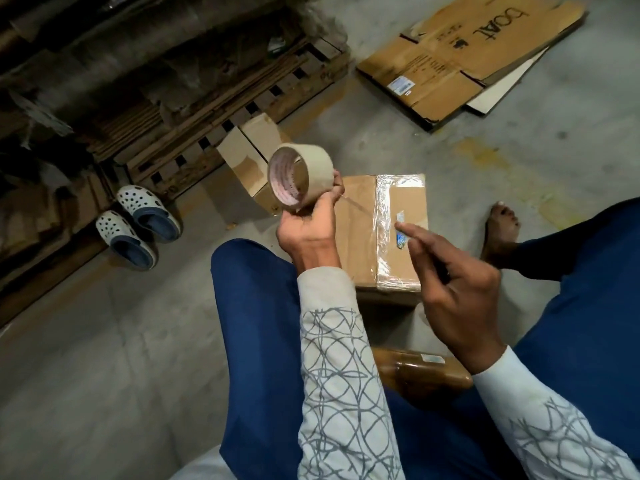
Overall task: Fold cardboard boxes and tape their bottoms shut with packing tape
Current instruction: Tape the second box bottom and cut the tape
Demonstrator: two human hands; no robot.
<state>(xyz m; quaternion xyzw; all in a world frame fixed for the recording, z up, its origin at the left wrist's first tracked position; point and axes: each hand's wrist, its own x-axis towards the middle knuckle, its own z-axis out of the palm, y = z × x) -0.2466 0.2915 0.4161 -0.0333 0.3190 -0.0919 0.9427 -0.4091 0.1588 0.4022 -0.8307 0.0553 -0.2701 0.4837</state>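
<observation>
A brown cardboard box (pixel 360 230) stands on the floor between my knees, bottom side up. A wrinkled strip of clear packing tape (pixel 389 220) runs along its seam and over both edges. My left hand (pixel 308 226) holds a roll of packing tape (pixel 299 173) up above the box's left side, and a thin strand of tape stretches from the roll toward the box. My right hand (pixel 453 289) hovers over the box's right side with fingers extended and apart, holding nothing.
Flattened cardboard boxes (pixel 467 50) lie on the concrete floor at the upper right. A smaller open box (pixel 249 154) sits behind the roll. Wooden pallets (pixel 207 98) with stacked cardboard fill the upper left. White clogs (pixel 138 223) rest at left. A bare foot (pixel 500 230) is at right.
</observation>
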